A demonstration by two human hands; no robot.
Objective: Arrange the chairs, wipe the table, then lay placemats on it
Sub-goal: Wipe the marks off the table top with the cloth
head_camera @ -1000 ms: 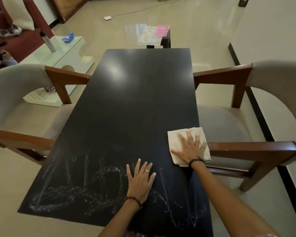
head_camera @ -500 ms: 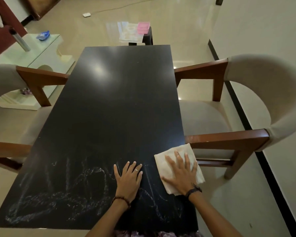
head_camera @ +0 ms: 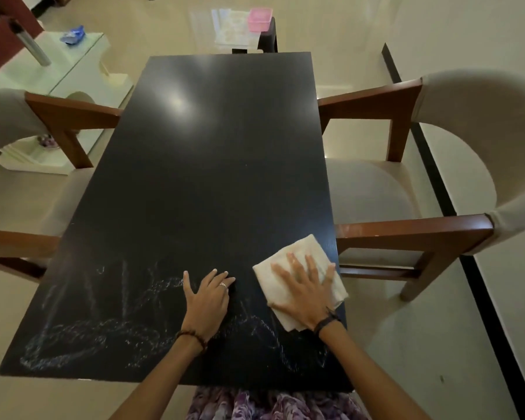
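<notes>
Down at the near right corner of the long black rectangular table [head_camera: 212, 177], a folded cream cloth [head_camera: 297, 259] lies flat, its long axis running diagonally from the near edge toward the right edge, one corner pointing away toward the far right. The right hand [head_camera: 303, 292] presses on it with fingers straight and spread; nothing is pinched. Just beside it, toward the middle of the near edge, the left hand [head_camera: 206, 301] rests palm-down on the bare tabletop, fingers straight and close together, holding nothing. Whitish smeared streaks [head_camera: 82, 338] cover the near strip of the table from the left corner across to the cloth; the far half is glossy. The table's long axis runs straight away from the person. A beige upholstered chair with brown wooden arms [head_camera: 406, 234] stands at the right edge, and a matching chair [head_camera: 70, 113] at the left edge, both facing the table.
</notes>
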